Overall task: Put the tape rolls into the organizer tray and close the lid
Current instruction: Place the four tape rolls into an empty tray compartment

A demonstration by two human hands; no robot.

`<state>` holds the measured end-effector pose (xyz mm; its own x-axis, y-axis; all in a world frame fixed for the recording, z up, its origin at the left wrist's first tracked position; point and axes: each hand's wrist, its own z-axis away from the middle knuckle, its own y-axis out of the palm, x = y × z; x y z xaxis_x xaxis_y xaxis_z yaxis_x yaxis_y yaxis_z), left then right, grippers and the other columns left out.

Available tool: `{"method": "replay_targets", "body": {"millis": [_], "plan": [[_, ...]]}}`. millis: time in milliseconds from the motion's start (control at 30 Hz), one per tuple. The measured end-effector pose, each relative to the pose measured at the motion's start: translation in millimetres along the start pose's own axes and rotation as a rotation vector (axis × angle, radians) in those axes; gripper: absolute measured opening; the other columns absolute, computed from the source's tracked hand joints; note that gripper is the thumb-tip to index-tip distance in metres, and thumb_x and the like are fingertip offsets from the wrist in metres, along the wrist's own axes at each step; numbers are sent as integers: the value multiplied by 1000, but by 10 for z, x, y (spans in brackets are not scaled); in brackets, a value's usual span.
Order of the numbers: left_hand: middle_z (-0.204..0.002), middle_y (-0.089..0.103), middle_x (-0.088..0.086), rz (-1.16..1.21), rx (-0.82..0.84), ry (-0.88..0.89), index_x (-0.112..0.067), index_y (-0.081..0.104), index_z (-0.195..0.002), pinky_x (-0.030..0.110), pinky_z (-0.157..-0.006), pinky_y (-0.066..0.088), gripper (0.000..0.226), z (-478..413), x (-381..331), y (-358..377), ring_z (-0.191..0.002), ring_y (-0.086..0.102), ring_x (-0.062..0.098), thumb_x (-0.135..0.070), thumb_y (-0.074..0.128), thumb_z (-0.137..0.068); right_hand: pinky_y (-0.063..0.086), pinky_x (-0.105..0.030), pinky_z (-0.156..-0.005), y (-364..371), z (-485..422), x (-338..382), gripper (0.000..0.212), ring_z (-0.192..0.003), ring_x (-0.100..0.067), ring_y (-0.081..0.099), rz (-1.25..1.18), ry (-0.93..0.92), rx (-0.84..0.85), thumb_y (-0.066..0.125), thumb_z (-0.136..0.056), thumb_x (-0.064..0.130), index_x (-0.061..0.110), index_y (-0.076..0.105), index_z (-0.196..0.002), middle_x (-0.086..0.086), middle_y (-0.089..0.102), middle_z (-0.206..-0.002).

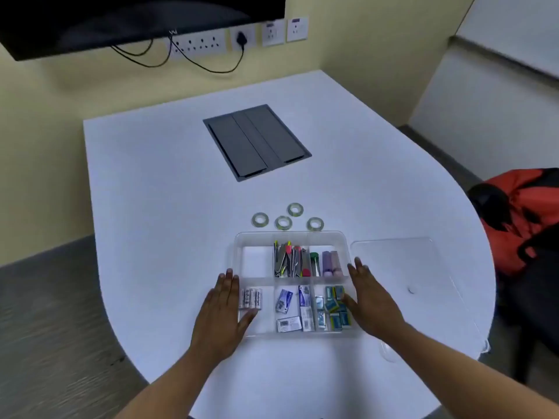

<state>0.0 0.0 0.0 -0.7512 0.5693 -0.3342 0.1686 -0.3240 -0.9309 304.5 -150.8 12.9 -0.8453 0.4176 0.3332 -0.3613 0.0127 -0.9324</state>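
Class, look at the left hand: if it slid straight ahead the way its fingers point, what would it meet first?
Probably nothing: the left hand points along the organizer tray's left wall, and bare table lies ahead. The leftmost tape roll sits slightly right of that line, though depth is uncertain.

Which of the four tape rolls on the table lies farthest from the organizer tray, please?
The tape roll at the back of the group, farthest from the person. The other three sit in a rough row just beyond the organizer tray; this one lies behind that row.
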Motion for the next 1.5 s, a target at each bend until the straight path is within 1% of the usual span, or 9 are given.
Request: {"method": "replay_targets", "body": {"millis": [100,267,467,733,867,1033,1333,1400,1500], "plan": [[-154,-15,2,14,27,-5,-9,-4,-148,28,-117,0,89,107,79,148,-146,-7,19,-69,-3,-82,19,-24,-115,118,121,-24,68,-149,-17,6,75,36,90,42,-99,20,13,2,-153,-4,-7,-161],[-154,-12,2,75,8,10,-7,2,-148,27,-117,5,68,105,133,239,-148,3,21,-32,39,-97,41,-20,-92,156,188,28,74,-147,-13,15,134,85,128,37,-94,3,13,-7,-152,-1,-8,-162],[-157,-7,2,88,3,50,-9,-2,-147,25,-118,5,75,179,155,296,-146,-1,15,-51,9,-86,38,-15,-89,265,301,-48,73,-148,-6,2,191,103,105,35,-96,7,18,-11,-151,7,-11,-161],[-159,-2,-5,186,8,86,-19,2,-149,31,-117,14,75,265,196,289,-146,2,10,-60,20,-88,38,-21,-101,344,583,-66,74,-147,-5,1,65,173,54,36,-99,16,29,-23,-142,15,-17,-155],[-158,11,-5,204,-79,-10,-19,23,-149,33,-115,23,65,91,343,154,-145,15,11,-54,32,-95,40,-31,-103,243,561,-26,91,-141,-1,10,-68,228,-55,56,-92,36,34,-15,-151,19,-9,-157],[-157,22,7,120,-93,-185,-11,25,-148,38,-116,23,66,-201,554,86,-145,20,20,-50,34,-95,41,-39,-106,69,242,-57,86,-144,-17,28,-161,150,-77,64,-88,31,26,8,-154,9,8,-161],[-161,-4,8,-54,236,-211,-15,4,-151,48,-118,8,84,-719,703,281,-147,-5,28,-55,45,-90,33,-28,-103,-142,-626,-38,50,-138,-17,37,-130,29,-22,66,-88,30,25,48,-135,6,31,-156],[-159,-16,9,-59,278,-213,-13,-7,-150,50,-118,5,91,-731,712,367,-146,-11,29,-63,38,-87,29,-25,-103,-166,-841,-31,44,-137,-17,40,-148,54,7,66,-89,28,24,53,-130,4,38,-153],[-151,-31,5,-53,296,-218,-10,-22,-143,48,-117,-3,108,-710,738,427,-143,-24,25,-84,1,-68,32,-28,-105,-192,-1203,-5,40,-132,-22,45,-153,75,36,66,-88,24,17,58,-126,-4,48,-145]]}}
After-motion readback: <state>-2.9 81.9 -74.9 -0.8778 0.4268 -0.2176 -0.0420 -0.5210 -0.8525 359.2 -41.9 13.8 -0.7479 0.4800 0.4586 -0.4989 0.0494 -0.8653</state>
